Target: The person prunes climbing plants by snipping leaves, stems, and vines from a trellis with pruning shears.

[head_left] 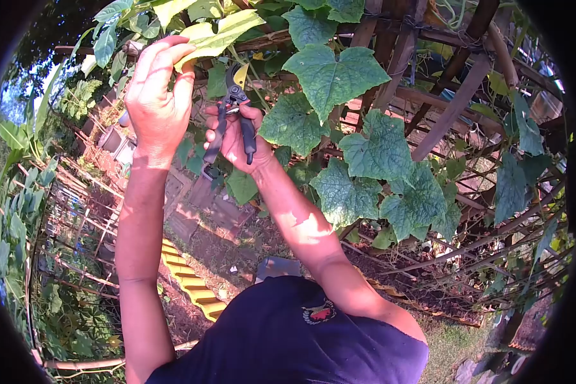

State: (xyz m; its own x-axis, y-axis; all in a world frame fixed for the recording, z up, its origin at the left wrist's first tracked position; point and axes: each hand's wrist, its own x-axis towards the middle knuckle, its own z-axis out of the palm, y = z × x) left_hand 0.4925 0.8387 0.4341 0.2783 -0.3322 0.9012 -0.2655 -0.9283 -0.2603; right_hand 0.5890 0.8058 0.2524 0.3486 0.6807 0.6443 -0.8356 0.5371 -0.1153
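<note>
Raised at the upper left, my left hand [159, 96] pinches the edge of a pale yellow-green leaf [221, 36] between thumb and fingers. Just right of it, my right hand [240, 137] grips a pair of pruning shears [216, 137] by the dark handles, blades pointing up. The shears' head lies close below the yellowish leaf, near a thin stem. Large green lobed leaves [335, 75] hang to the right of the shears.
Wooden poles [451, 105] tied together form a trellis on the right, with vines and more leaves over it. A yellow corrugated strip [189, 280] lies below on the soil. Thin bamboo sticks [86, 217] and foliage stand at the left.
</note>
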